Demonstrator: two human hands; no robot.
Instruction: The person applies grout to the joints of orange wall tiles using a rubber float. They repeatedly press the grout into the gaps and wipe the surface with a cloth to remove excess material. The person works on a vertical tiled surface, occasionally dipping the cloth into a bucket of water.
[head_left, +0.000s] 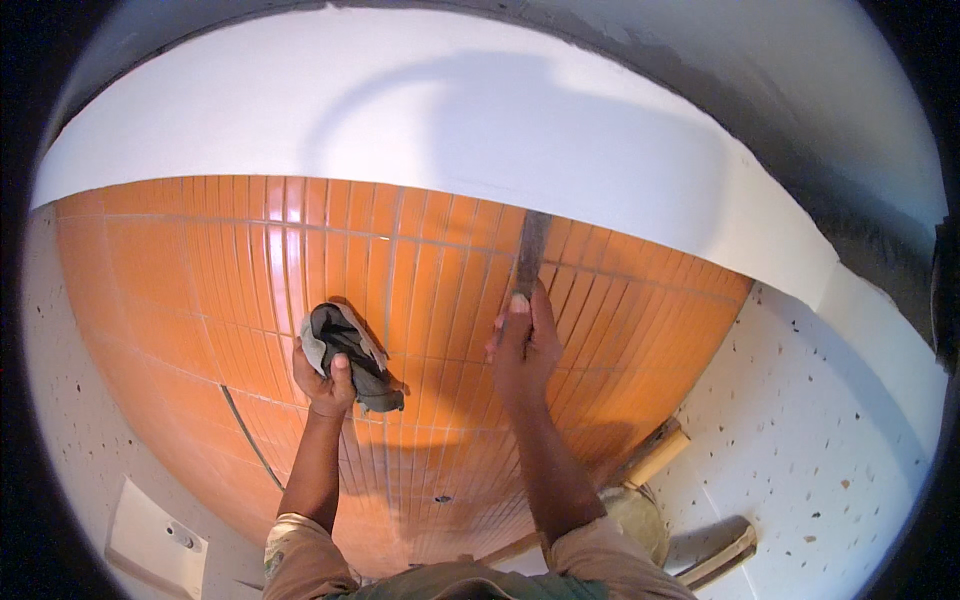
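A crumpled grey and black cloth (352, 355) is bunched in my left hand (328, 385), with my thumb over it and its folds close to the orange tiled wall (430, 300). My right hand (525, 340) grips a narrow, flat grey scraper (532, 245), its handle mostly hidden by my fingers. The scraper's blade points up and its tip is at the top edge of the tiles, by the white band (250, 100). Pale grout lines run between the narrow upright tiles.
White speckled surfaces (810, 470) flank the tiles. A round container (638, 522) and wooden pieces (722, 552) lie at lower right. At lower left are a dark strip (250, 435) and a white fixture (160, 540). My shadow falls on the white band.
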